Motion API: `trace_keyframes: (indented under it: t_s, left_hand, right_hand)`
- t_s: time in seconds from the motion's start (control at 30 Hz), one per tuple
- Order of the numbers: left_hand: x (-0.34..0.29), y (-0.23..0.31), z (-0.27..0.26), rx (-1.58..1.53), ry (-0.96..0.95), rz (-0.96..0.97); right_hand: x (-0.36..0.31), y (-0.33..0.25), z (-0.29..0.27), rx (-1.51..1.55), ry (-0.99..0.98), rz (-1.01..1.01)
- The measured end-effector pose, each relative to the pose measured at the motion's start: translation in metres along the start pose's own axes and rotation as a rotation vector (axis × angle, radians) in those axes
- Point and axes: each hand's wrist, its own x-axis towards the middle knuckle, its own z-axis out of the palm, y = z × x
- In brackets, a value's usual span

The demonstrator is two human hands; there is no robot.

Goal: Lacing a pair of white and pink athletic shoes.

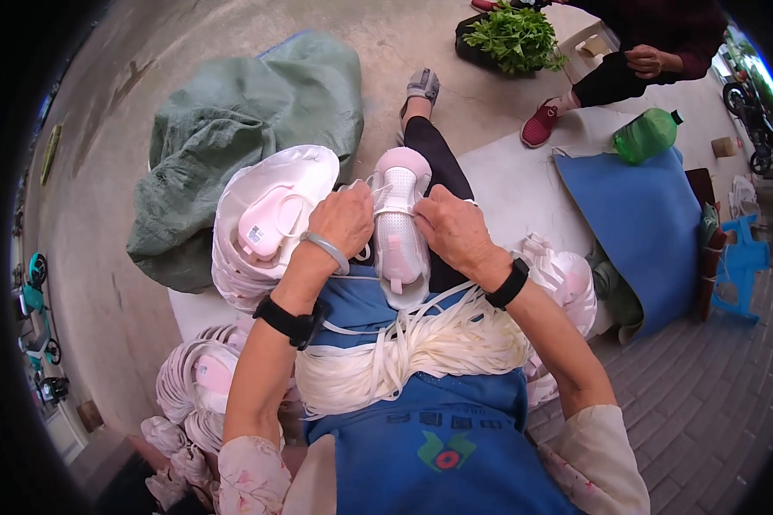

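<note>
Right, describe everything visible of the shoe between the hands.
The shoe is white and pale pink, its perforated middle fabric-like, its far end rounded, a small pink tab at the near end. It lies lengthwise between the left hand and right hand, which pinch a white lace crossing it. Its underside is hidden.

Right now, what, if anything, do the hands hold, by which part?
Left hand and right hand pinch white lace at either side of the shoe; whether by its ends is unclear.
</note>
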Motion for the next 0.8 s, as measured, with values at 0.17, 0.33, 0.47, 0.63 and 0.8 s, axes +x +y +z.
trace_keyframes:
  t_s: [0.17,0.33,0.47,0.63,0.8]
  left_hand:
    - [0.001,-0.006,-0.002,0.085,-0.137,0.078]
    - [-0.010,-0.002,-0.005,0.059,-0.024,0.095]
    - [-0.019,0.004,-0.023,-0.032,0.339,0.298]
    - [-0.050,0.013,-0.027,-0.237,0.077,0.239]
    - [-0.045,0.002,-0.027,-0.035,-0.049,0.123]
  right_hand:
    - [0.009,-0.001,-0.004,-0.104,0.123,-0.139]
    - [-0.001,0.010,0.001,-0.105,0.032,-0.103]
    - [-0.009,0.008,-0.013,0.217,0.169,0.024]
    - [-0.019,0.009,-0.014,0.355,-0.009,0.143]
    - [-0.007,-0.010,-0.003,0.273,-0.004,-0.005]
